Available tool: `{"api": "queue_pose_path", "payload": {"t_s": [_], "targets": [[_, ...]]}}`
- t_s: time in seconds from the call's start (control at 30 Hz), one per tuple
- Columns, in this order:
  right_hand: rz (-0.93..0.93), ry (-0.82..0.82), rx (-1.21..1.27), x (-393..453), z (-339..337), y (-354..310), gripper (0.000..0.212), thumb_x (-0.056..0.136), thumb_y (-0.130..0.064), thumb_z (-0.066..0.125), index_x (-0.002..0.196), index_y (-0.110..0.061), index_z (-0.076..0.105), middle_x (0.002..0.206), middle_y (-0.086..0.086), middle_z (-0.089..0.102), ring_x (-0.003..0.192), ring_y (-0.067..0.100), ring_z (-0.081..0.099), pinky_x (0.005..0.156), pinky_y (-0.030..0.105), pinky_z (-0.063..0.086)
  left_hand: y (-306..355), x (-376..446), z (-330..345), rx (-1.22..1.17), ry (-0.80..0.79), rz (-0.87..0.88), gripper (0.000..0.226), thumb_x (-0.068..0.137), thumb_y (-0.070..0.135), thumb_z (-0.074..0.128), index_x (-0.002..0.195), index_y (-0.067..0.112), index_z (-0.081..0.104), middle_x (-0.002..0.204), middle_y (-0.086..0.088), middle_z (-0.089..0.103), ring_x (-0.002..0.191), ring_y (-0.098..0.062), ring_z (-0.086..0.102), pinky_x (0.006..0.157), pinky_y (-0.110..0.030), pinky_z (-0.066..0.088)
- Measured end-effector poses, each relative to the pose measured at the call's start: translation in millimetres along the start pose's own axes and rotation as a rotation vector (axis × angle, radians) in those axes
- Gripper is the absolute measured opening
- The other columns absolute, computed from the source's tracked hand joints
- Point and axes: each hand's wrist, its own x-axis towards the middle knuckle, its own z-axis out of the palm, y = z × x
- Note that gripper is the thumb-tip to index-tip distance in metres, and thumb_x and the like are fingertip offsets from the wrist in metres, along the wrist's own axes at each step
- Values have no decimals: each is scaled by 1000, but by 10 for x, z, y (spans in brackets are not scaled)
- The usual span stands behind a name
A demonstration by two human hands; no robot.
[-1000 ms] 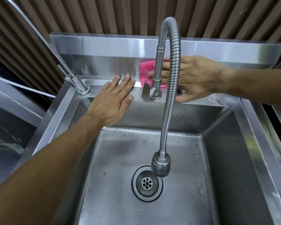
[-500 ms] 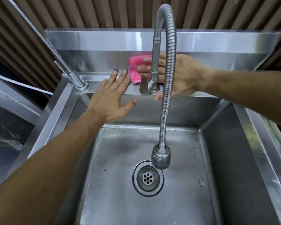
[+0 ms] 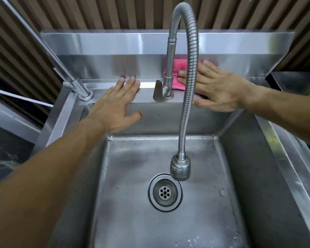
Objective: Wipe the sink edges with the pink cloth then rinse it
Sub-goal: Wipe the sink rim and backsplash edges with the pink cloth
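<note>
The pink cloth lies on the back ledge of the steel sink, against the backsplash and just right of the tap base. My right hand presses flat on the cloth with straight fingers; most of the cloth is hidden under it. My left hand rests flat on the back ledge left of the tap lever, its thumb hanging over the basin's back wall. The flexible tap hose arches in front of my right hand, and its nozzle hangs above the drain.
A second thin tap stands at the sink's back left corner, its pipe slanting up to the left. The raised steel backsplash runs behind the ledge. Water drops dot the basin floor. A steel rim runs along the right.
My right hand has slid the pink cloth to the right along the back ledge, from left of the tap stem to its right side. My left hand stays on the ledge.
</note>
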Motion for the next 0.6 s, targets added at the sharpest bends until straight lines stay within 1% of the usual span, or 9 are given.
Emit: {"api": "queue_pose_path", "payload": {"t_s": [0.1,0.13,0.23,0.33,0.37,0.43,0.5,0.57,0.6], "targets": [[101,-19,9,-141,72,-55,77,102,-65,13,166,-22,6,172,-4,-3,157,24,-18,128,43,-11,59,-19,47,20,38,-25,97,86,70,34,164,25,-3,171,5,-9,158,-21,-9,128,-42,3],[143,-16,21,-107,60,-151,76,102,-62,18,166,-21,10,172,-4,1,159,27,-13,128,46,-4,79,-14,52,24,43,-33,99,85,72,32,164,25,-3,171,5,-9,158,-22,-9,128,-42,3],[235,44,115,34,37,-363,75,99,-54,33,165,-25,15,174,-6,7,154,39,17,118,54,24,61,3,52,22,35,-30,101,84,76,28,164,24,-4,171,4,-10,158,-22,-10,129,-43,3],[372,123,313,85,-1,-439,63,103,-55,30,158,-25,32,173,-10,8,131,39,48,107,54,42,45,6,64,22,37,-15,100,85,77,30,164,25,-4,171,4,-10,158,-22,-11,129,-45,5],[393,116,334,100,-21,-503,59,105,-53,29,156,-24,37,173,-10,9,124,40,51,105,55,42,46,5,71,27,39,-16,100,86,76,31,164,25,-5,171,4,-10,158,-22,-11,129,-45,4],[436,81,365,107,-32,-646,56,108,-46,33,159,-23,31,173,-6,12,127,41,46,110,56,38,54,4,79,30,48,-21,99,87,75,31,164,25,-5,171,4,-11,158,-22,-11,127,-44,3],[521,128,451,112,-82,-738,56,108,-38,45,159,-22,31,169,0,28,134,40,45,112,53,35,51,11,88,21,56,-18,100,86,76,31,164,26,-6,171,5,-12,158,-22,-12,127,-44,3],[654,303,504,125,-89,-768,39,103,-34,60,140,-21,58,146,3,60,127,41,53,108,49,44,28,15,101,13,54,-14,100,85,77,31,164,27,-6,171,6,-12,158,-21,-12,127,-45,3],[732,366,465,137,-60,-776,30,101,-36,63,127,-23,66,135,1,68,129,41,53,109,51,44,19,19,111,12,56,-10,100,85,77,30,164,27,-6,171,6,-12,158,-21,-12,128,-45,3]]}}
